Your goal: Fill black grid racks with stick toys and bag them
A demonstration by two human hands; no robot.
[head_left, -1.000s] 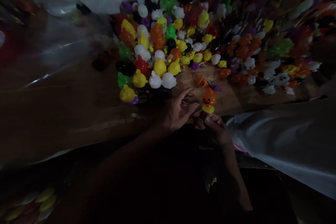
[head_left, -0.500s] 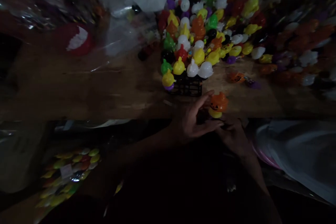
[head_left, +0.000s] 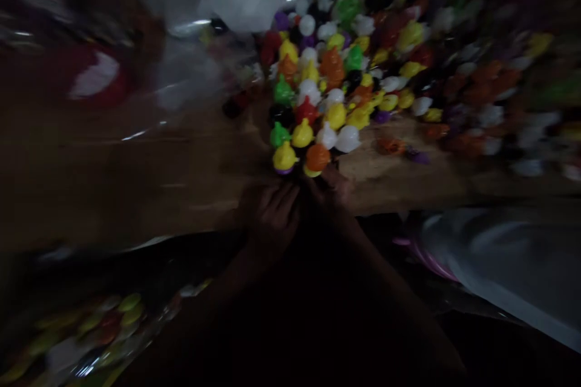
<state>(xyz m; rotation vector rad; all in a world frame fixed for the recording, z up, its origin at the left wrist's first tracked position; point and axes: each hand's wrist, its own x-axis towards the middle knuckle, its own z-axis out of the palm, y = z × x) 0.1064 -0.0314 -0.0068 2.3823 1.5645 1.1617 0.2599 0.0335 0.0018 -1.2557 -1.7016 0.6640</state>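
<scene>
here, one orange toy (head_left: 317, 158), one yellow toy (head_left: 284, 156), near two hands (head_left: 334, 187)

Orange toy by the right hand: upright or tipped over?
Upright, it seems: the orange toy shows its yellow base underneath, by the right hand.

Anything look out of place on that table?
Possibly: an orange piece and a purple piece lie on the wooden table, beside but apart from the closely packed toys. Too dark to judge damage.
</scene>
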